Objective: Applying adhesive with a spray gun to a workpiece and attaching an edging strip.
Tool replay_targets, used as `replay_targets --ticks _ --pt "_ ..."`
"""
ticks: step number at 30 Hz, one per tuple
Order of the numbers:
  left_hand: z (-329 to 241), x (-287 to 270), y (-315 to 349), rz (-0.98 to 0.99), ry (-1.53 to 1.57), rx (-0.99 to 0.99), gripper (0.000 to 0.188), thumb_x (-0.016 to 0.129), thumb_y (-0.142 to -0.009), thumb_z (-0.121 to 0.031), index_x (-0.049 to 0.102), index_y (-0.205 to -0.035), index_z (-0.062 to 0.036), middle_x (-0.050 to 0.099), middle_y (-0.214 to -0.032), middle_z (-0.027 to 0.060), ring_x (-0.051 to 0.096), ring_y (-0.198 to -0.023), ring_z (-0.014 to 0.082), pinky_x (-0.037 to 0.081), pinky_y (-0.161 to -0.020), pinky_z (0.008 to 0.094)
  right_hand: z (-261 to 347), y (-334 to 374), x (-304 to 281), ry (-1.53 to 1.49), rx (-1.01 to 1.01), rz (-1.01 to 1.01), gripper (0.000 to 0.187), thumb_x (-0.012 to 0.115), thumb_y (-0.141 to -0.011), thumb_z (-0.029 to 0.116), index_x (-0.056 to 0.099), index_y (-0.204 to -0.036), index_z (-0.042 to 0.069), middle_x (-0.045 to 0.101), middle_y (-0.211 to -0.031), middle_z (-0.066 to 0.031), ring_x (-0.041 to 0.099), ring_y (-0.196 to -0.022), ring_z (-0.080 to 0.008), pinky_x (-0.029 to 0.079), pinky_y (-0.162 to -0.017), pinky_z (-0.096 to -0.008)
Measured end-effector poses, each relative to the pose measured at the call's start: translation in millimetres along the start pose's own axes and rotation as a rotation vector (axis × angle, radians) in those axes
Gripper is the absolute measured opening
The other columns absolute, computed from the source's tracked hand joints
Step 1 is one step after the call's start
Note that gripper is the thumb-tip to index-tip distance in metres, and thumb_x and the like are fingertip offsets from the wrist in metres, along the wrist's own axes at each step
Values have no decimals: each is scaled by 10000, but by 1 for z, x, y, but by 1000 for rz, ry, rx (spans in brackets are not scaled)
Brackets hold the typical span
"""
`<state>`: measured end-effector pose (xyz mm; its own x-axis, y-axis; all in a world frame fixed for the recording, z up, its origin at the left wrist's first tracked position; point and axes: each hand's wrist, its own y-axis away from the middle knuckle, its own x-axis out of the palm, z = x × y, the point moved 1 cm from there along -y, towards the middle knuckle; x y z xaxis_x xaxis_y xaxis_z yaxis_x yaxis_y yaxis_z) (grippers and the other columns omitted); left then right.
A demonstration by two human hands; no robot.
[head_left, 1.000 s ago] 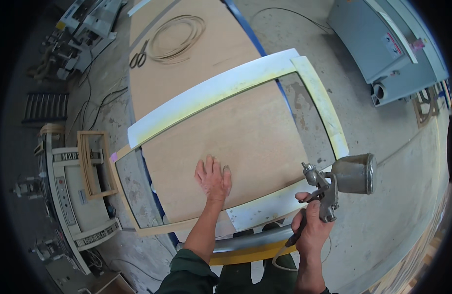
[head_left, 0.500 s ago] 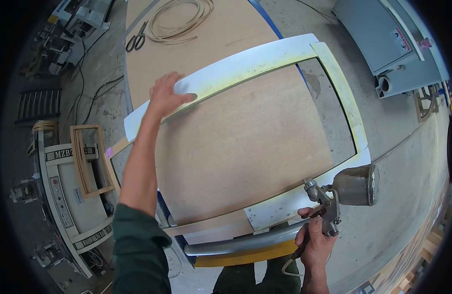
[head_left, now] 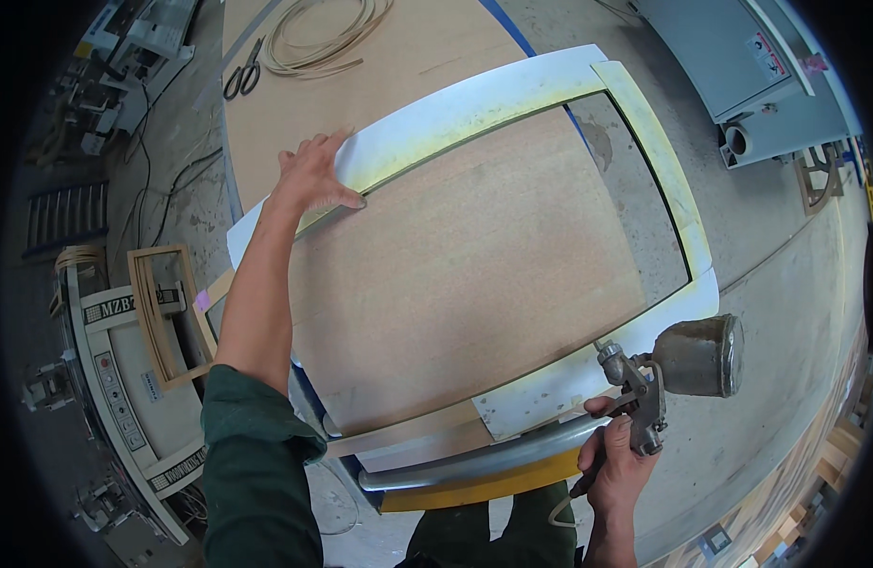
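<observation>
A curved white panel frame (head_left: 550, 74) with yellowish inner edges lies over a brown sheet (head_left: 446, 275). My left hand (head_left: 309, 178) reaches across its far rail. The thumb lies at the inner edge and the fingers go over the outer edge, gripping the rail. My right hand (head_left: 618, 464) is closed around the handle of a metal spray gun (head_left: 642, 393). The gun's dented cup (head_left: 696, 358) sticks out to the right. Its nozzle end is by the near right part of the frame. The near left rail (head_left: 408, 432) is bare wood-coloured.
Dark scissors (head_left: 243, 71) and a coil of thin strips (head_left: 308, 43) rest on the sheet's far end. A grey cabinet (head_left: 711, 57) stands far right. On the left are a machine (head_left: 138, 379) and a small wooden frame (head_left: 157, 322). A metal tube (head_left: 484, 470) runs along the near side.
My left hand has settled from spread fingers above the far rail into a grip on it. The spray gun has shifted slightly right. The whole view has moved a little.
</observation>
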<state>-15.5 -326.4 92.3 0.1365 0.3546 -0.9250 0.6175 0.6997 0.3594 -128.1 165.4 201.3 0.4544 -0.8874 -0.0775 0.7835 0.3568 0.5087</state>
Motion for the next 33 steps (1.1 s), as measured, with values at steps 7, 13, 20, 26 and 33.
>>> replay_targets --ticks 7,13,20,26,33 --pt "-1 3 -4 -4 -52 -16 1283 914 -419 -353 380 -1583 -267 522 -1401 99 448 -1363 310 331 -1054 521 0 -2 1 7 -11 26 430 643 -1029 376 580 -1239 6 731 -1039 -121 527 -471 -96 369 -412 -222" --pt "35 2 -2 9 283 -57 1266 939 -469 -385 375 -1587 -194 480 -1505 129 373 -1465 340 293 -1144 571 -1 0 8 35 24 75 462 643 -1028 381 570 -1286 5 723 -1041 -125 512 -465 -93 371 -422 -221" --pt "195 16 52 -68 488 -708 1285 961 -582 -376 268 -1578 45 435 -1553 278 497 -1389 380 353 -1176 497 5 0 -4 87 9 -15 477 624 -1039 385 559 -1317 3 705 -1042 -125 491 -469 -85 352 -422 -218" --pt "217 29 92 -37 748 -809 1320 965 -634 -272 137 -1632 -28 455 -1535 263 455 -1408 400 380 -1137 501 -2 -6 -3 42 -7 6 401 624 -1042 353 583 -1240 7 728 -1037 -119 509 -466 -90 367 -422 -225" --pt "225 30 102 -11 724 -740 1241 961 -629 -240 239 -1620 -46 481 -1520 254 456 -1409 394 361 -1151 487 -2 0 9 23 37 51 317 634 -1043 256 612 -1172 -33 728 -1076 -136 533 -486 -89 398 -440 -228"
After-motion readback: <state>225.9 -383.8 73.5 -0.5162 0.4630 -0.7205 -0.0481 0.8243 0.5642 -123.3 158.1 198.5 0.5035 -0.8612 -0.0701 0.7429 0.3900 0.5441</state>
